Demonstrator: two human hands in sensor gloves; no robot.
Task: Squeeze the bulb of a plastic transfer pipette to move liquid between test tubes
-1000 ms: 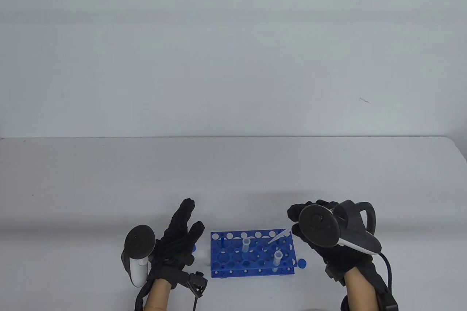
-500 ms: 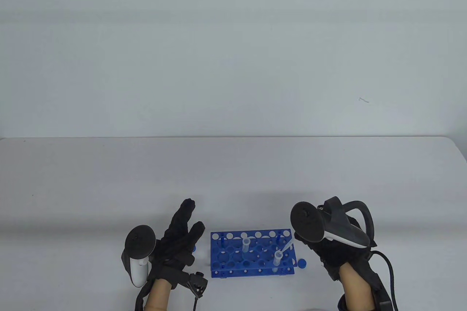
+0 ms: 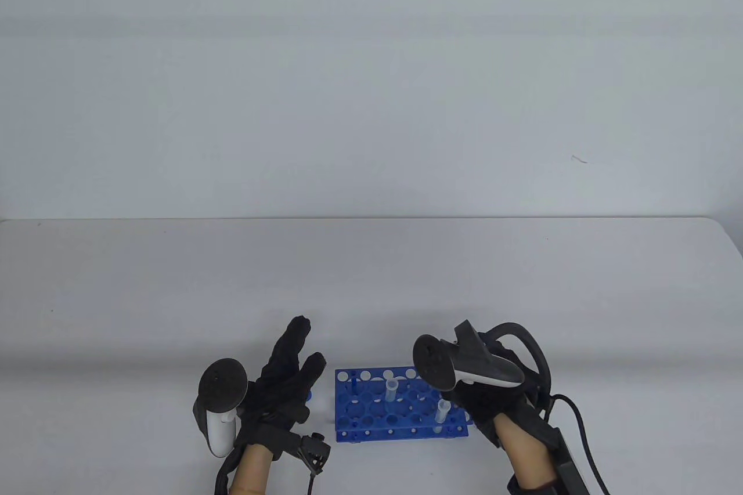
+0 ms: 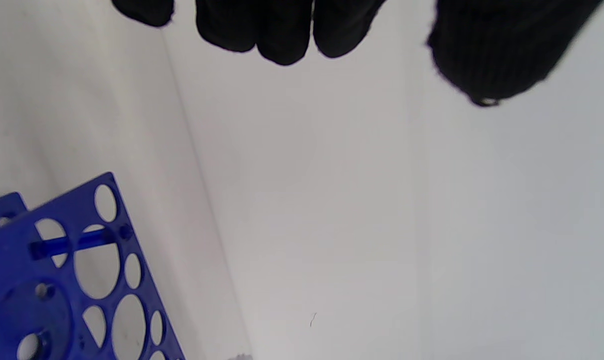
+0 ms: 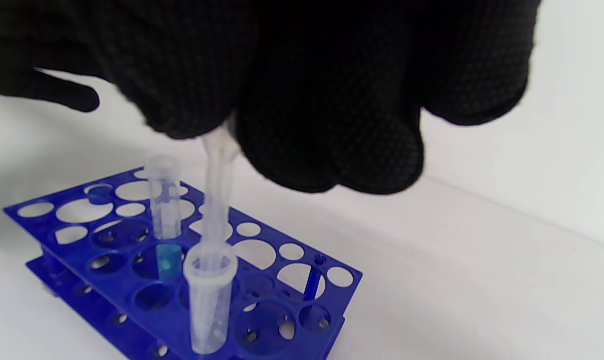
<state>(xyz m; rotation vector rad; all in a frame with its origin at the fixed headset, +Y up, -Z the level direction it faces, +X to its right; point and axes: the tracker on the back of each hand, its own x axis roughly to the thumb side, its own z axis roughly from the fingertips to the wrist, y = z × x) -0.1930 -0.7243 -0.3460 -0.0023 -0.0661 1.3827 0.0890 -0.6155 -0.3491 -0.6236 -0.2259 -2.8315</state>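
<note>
On the left, the left hand (image 3: 284, 376) lies flat on the white table (image 3: 371, 286) with its fingers spread out and holding nothing. In the left wrist view its fingertips (image 4: 282, 35) hang over bare table, and a corner of the rack shows low down.

Just beside that hand stands the blue rack (image 3: 365, 405). It has two flat blue levels, one above the other, with lots of round holes, some big and some small. Most of the holes have nothing in them.

Two clear test tubes stand up straight in the rack with their tops open. The far tube (image 5: 164, 205) is near the middle of the rack. It has some blue liquid at the bottom, below the top level of the rack. The near tube (image 5: 209, 300) stands closer to the right end and to the front edge. I cannot tell if there is any liquid in the near tube.

The clear pipette (image 5: 217, 200) points down, and its thin tip is inside the open top of the near tube. I cannot tell if there is liquid inside the pipette.

On the right, the right hand (image 3: 487, 402) is above the right end of the rack. Its fingers (image 5: 326, 125) are pressed together around the top part of the pipette. The glove hides the bulb.
</note>
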